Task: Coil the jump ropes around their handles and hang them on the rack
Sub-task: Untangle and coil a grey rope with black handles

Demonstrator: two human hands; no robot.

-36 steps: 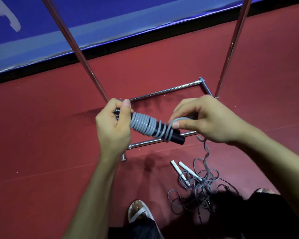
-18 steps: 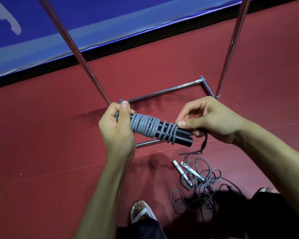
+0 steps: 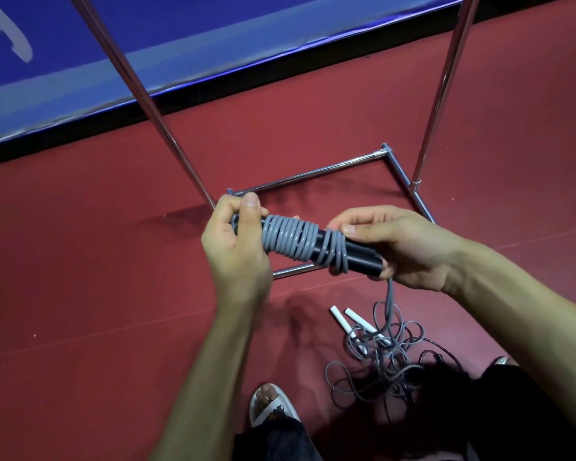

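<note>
**Item 1 — black handles**. Held in the air btwn both hands, above the rack's base. The long axis is approx. level and runs far-left to near-right. The bare right end points right and slightly near; the left end is buried in a fist. Cannot tell whether this is one handle or two together.

**Item 2 — grey rope**. Wound round the handles. There is a tight band of turns on the left half and a looser, crossed cluster toward the right, w/ a short black gap btwn them. One strand drops from under the right hand to the floor pile.

**Item 3 — left hand**. Fingers are curled round the left end of the handles, thumb laid over the top.

**Item 4 — right hand**. Thumb and forefinger pinch the rope at the right cluster. The other fingers are curled under the bare end.

**Item 5 — rack**. Chrome base frame on the floor, far of the hands. Two uprights rise from it, one left and one right.

**Item 6 — loose cord pile**. On the floor, near-right. Two white handles lie side by side at its far-left edge.

**Item 7 — surroundings.** Red floor. Blue panel w/ a black strip along the far side. Sandalled foot at the near edge.
</note>
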